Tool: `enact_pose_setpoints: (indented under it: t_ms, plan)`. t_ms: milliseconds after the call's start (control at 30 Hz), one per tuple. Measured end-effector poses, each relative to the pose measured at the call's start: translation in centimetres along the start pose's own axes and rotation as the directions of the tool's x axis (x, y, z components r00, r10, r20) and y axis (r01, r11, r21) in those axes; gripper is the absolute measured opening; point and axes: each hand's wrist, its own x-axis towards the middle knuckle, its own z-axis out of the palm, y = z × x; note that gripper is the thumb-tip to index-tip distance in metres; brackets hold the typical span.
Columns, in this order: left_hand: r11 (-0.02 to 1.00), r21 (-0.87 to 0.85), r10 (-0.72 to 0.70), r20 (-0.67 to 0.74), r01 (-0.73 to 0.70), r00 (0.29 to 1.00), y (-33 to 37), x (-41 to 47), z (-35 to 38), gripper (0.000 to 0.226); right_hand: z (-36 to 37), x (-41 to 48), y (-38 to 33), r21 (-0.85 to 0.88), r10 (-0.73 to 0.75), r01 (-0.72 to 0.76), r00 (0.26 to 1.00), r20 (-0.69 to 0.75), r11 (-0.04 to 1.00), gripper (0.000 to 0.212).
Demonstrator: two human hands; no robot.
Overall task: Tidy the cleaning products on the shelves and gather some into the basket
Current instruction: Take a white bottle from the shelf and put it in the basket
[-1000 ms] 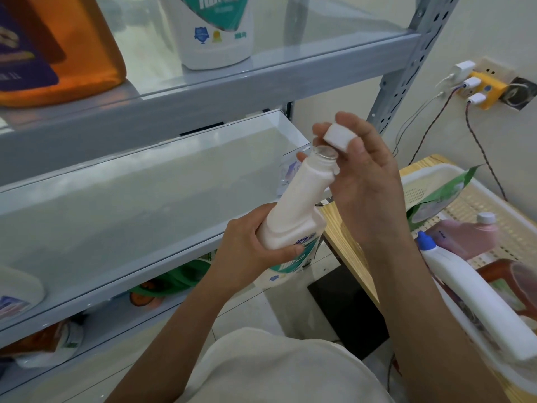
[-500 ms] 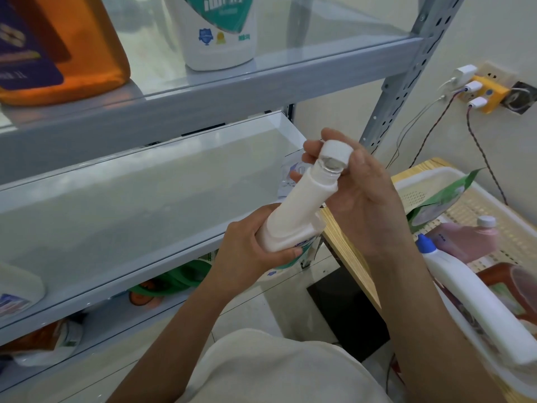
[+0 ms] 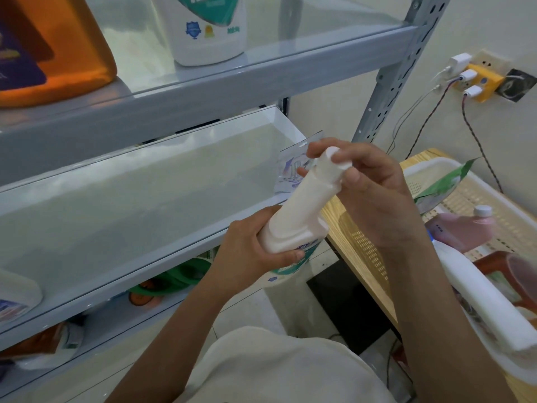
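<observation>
White angled-neck cleaner bottle held before a grey metal shelf. The left hand has its fingers wrapped round the body; the right hand pinches the cap. A sachet stands just behind. At right, a basket on the wooden worktop holds a pink bottle and a long white bottle.

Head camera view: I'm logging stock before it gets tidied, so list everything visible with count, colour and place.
shelf unit: one, grey, left
orange bottle: one, orange, top shelf left
white jug: one, white with teal label, top shelf
packet: one, pale, middle shelf's right end
basket: one, white, on wooden table, right
green pouch: one, green, in basket
pink bottle: one, pink, in basket
long white bottle: one, white, lying in basket
plug adapter: one, yellow, wall socket
held bottle: one, white, between hands
cap: one, white, on held bottle's neck
left hand: one, grips held bottle's body
right hand: one, pinches cap
</observation>
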Motion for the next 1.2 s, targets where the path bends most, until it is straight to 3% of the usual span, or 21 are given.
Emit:
enact_pose_setpoints:
  t_ms: [67,233,333,400,533,633,700,767,833,933,1000,1100,1200]
  plan:
    - [1.0,-0.013,-0.002,0.022,0.003,1.0,0.0,0.2,0.2,0.055,-0.2,-0.2,0.0,-0.056,-0.008,0.003,0.996,-0.085,0.998,0.011]
    - [0.999,-0.02,0.029,0.08,-0.027,0.996,0.2,0.6,1.5,0.055,-0.7,-1.1,0.5,-0.166,0.027,-0.08,0.954,-0.299,0.983,0.017]
    - [0.998,-0.061,0.03,0.104,-0.023,0.994,0.5,1.0,2.2,0.053,-1.6,-2.1,-0.4,-0.205,0.031,-0.083,0.969,-0.244,0.975,0.03]
    - [0.996,-0.081,0.037,0.13,-0.026,0.991,0.6,1.5,2.6,0.054,-2.4,-2.9,-0.9,-0.194,0.019,-0.062,0.977,-0.214,0.979,0.027]
    - [0.997,-0.072,0.054,0.197,-0.041,0.979,0.8,2.3,3.8,0.059,-3.6,-4.0,-1.6,-0.209,-0.049,-0.03,0.931,-0.363,0.977,0.017]
    - [0.996,-0.033,0.083,0.218,-0.078,0.972,1.3,2.8,4.7,0.055,-4.4,-4.6,-2.5,-0.238,-0.039,-0.046,0.94,-0.34,0.97,0.004]
    - [0.995,-0.042,0.094,0.241,-0.086,0.966,1.7,3.2,5.3,0.053,-5.4,-5.4,-2.8,-0.24,-0.028,-0.049,0.952,-0.304,0.97,0.011]
    - [0.992,-0.043,0.129,0.272,-0.122,0.954,2.3,3.6,6.0,0.057,-6.2,-6.1,-3.4,-0.238,-0.047,-0.043,0.931,-0.361,0.97,0.009]
    - [0.987,-0.05,0.159,0.303,-0.151,0.94,3.0,4.0,6.7,0.058,-6.9,-6.7,-4.1,-0.247,-0.061,-0.053,0.899,-0.433,0.968,0.024]
    - [0.982,-0.068,0.19,0.334,-0.177,0.923,4.2,4.9,7.8,0.056,-7.9,-7.9,-5.3,-0.231,-0.054,-0.036,0.926,-0.374,0.972,0.05]
    - [0.98,-0.054,0.197,0.367,-0.191,0.909,4.9,5.5,8.6,0.057,-8.5,-8.6,-6.0,-0.213,-0.049,-0.037,0.921,-0.387,0.976,0.052]
    - [0.972,-0.033,0.225,0.414,-0.232,0.882,5.7,6.1,10.2,0.059,-9.5,-9.4,-6.9,-0.213,-0.073,-0.052,0.84,-0.537,0.976,0.059]
    - [0.966,-0.051,0.249,0.449,-0.254,0.858,6.3,6.6,12.0,0.059,-10.6,-10.6,-7.8,-0.181,-0.049,-0.047,0.87,-0.491,0.982,0.077]
